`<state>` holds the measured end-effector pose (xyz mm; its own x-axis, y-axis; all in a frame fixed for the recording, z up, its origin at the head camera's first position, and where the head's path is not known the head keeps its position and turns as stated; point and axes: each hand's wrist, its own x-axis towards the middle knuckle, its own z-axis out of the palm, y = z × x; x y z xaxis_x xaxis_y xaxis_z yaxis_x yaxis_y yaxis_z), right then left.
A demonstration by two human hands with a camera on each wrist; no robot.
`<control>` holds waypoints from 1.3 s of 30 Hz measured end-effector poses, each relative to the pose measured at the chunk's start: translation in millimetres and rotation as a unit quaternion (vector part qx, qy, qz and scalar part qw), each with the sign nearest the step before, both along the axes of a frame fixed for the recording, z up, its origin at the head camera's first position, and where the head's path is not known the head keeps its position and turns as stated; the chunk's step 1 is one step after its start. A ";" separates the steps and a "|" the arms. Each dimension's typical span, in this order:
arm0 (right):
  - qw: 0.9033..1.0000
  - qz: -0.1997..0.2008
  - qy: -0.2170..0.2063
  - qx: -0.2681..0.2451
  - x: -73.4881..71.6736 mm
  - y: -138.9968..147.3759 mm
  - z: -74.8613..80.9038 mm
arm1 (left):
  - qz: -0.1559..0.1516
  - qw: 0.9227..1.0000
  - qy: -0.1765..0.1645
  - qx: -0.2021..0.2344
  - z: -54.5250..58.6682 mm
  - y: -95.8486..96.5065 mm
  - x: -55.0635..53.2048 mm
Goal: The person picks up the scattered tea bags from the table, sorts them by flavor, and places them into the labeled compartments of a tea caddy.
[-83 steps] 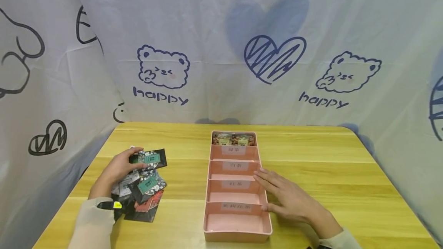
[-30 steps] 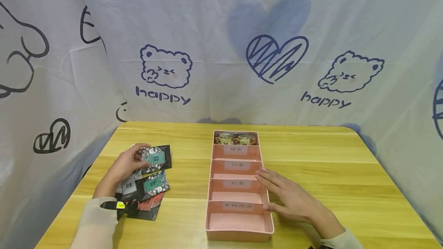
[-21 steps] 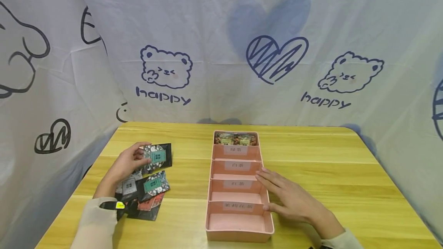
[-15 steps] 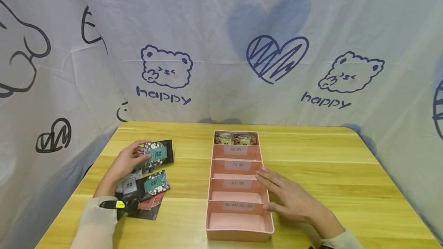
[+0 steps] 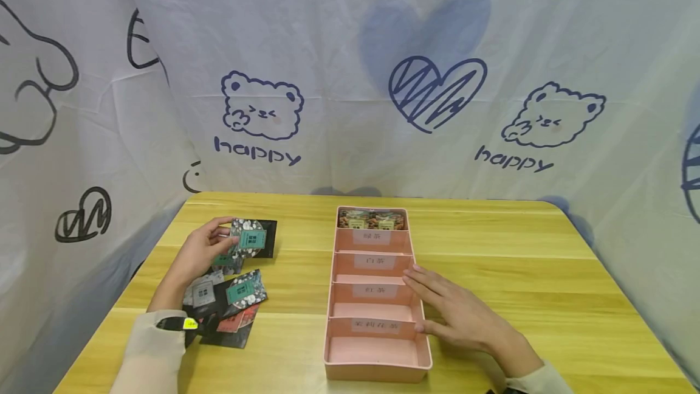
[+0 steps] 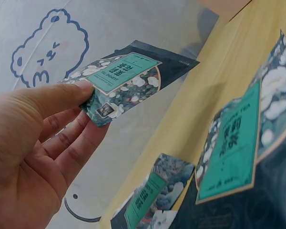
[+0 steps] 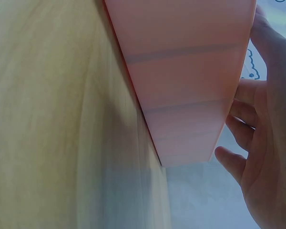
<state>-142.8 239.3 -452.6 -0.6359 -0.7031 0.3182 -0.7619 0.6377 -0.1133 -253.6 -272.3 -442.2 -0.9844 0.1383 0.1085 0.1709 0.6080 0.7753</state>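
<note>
My left hand (image 5: 197, 254) pinches a black tea sachet (image 5: 253, 239) by its near end, thumb on top. In the left wrist view the sachet (image 6: 126, 78) shows a green label and white flowers, held above the table. Below it lie more green-labelled sachets (image 6: 231, 143), one partly under the hand. In the head view the pile also has a silver-labelled sachet (image 5: 204, 293) and a red-labelled sachet (image 5: 232, 323). My right hand (image 5: 465, 315) rests relaxed fingertips along the right rim of a long pink divided box (image 5: 377, 372).
Sachets with light yellow-green labels (image 5: 386, 222) stand in the box's farthest compartment. Paper labels (image 5: 372, 262) are stuck on the dividers. The wooden table (image 5: 508, 236) extends to both sides, with a printed white curtain (image 5: 339, 78) behind it.
The left hand has drawn one green-labelled sachet up off the pile, away from me and slightly right, uncovering another below it. The right hand stays at the box's rim.
</note>
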 end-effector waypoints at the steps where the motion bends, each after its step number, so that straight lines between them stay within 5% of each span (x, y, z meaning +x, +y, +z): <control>1: 1.000 0.001 0.000 0.000 -0.2 -0.2 -0.2 | 0.000 1.000 0.003 -0.001 0.7 0.7 -0.2; 14: 1.000 -0.002 -0.001 0.000 0.4 0.0 -1.0 | -0.001 1.000 0.012 -0.013 18.1 13.7 -4.8; 39: 1.000 -0.003 -0.007 0.002 0.1 -0.6 0.6 | -0.068 0.996 0.050 -0.020 54.9 53.2 -24.0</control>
